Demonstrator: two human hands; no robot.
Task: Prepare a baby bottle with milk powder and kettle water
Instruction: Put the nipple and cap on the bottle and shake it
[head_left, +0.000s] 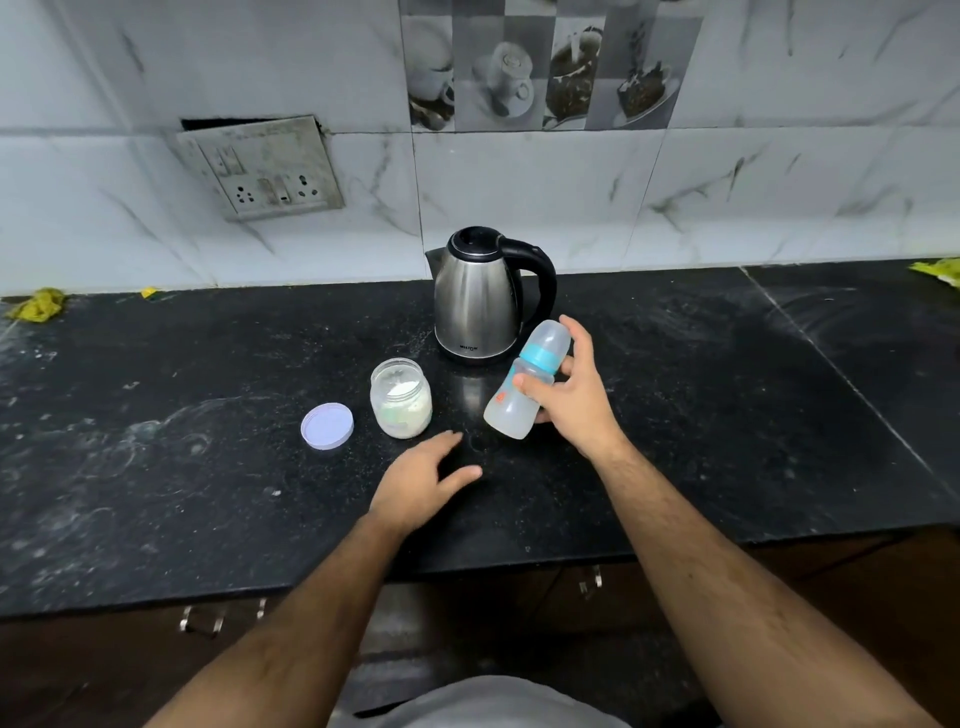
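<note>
My right hand (569, 392) grips a clear baby bottle (511, 410) with a teal collar and a clear cap, held tilted above the black counter (208, 467). My left hand (423, 480) hovers low over the counter with relaxed fingers, holding nothing, just in front of an open jar of white milk powder (400, 397). The jar's pale lilac lid (327, 426) lies flat to its left. A steel kettle (480, 296) with a black handle and closed lid stands behind the bottle.
A switch and socket plate (260, 169) hangs on the marble wall at the left. Yellow scraps lie at the counter's far left (39, 304) and far right (937, 270). Drawer handles (200, 618) show below the counter's front edge.
</note>
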